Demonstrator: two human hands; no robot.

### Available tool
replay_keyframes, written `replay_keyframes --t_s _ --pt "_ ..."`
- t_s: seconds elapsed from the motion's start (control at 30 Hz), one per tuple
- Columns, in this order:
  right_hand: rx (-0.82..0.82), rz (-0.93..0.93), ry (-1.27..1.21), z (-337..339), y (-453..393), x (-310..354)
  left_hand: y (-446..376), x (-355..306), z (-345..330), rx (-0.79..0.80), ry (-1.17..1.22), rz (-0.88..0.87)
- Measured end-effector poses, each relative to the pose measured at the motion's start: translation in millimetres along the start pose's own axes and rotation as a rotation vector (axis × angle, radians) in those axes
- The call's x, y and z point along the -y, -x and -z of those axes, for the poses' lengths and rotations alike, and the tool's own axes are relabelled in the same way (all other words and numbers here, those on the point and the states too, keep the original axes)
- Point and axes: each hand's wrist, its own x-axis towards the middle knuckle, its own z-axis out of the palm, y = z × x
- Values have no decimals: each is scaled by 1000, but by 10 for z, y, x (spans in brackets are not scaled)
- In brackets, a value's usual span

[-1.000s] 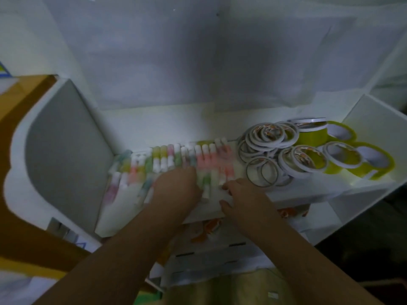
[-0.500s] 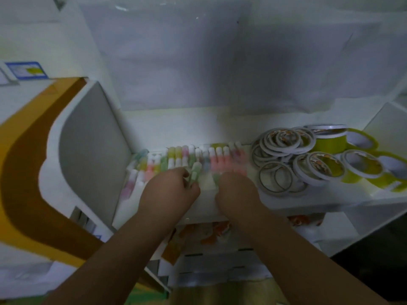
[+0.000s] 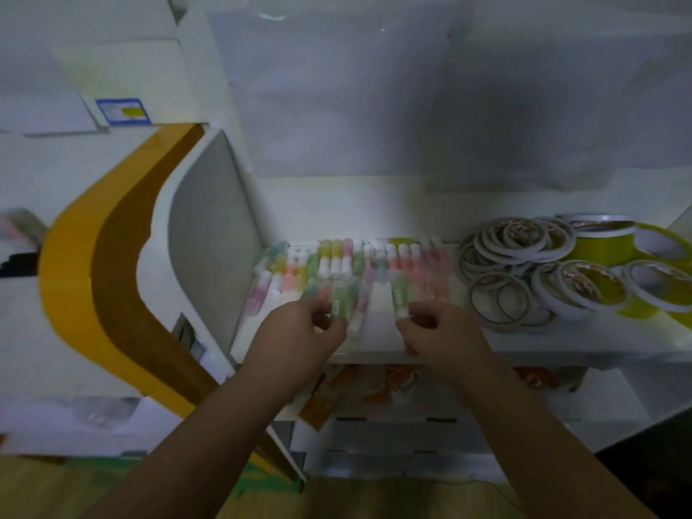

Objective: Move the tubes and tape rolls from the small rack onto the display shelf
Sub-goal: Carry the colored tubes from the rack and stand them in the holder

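Note:
Several pastel tubes [image 3: 348, 262] with white caps lie in rows on the white display shelf [image 3: 561, 340], left of centre. My left hand [image 3: 299, 331] holds green tubes [image 3: 341, 299] at the shelf's front. Just right of it, my right hand [image 3: 438, 327] pinches the white-capped end of one green tube [image 3: 399, 295]. Tape rolls [image 3: 524, 256] lie piled at the shelf's right, thin white rings in front and wide yellow-green rolls [image 3: 606, 245] behind. The image is blurred, so the tubes' details are unclear.
A grey curved side panel [image 3: 209, 234] closes the shelf's left end, with a yellow and brown board [image 3: 112, 256] beyond it. A white wall backs the shelf. Below the shelf's front edge sit white boxes [image 3: 389, 436] and orange-printed packets [image 3: 397, 380].
Both hands have drawn back from the tube rows towards the shelf's front, each lifting green tubes. The view has also tilted up and shifted left.

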Motion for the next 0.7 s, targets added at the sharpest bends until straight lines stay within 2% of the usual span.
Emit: replay_keyframes --t_s 0.1,0.27,0.4,0.53,0.7 --pt "-16 62 -28 -155 245 59 152 92 73 46 17 -15" --pt "78 122 -89 -525 669 257 565 436 334 92 64 -81" --pt "155 127 7 -936 1026 427 957 881 685 160 118 -113" --pt "233 170 47 -1443 1422 667 1285 1462 1095 217 138 -52" --pt "287 233 32 -2258 1766 1013 1489 2336 1606 126 186 43"
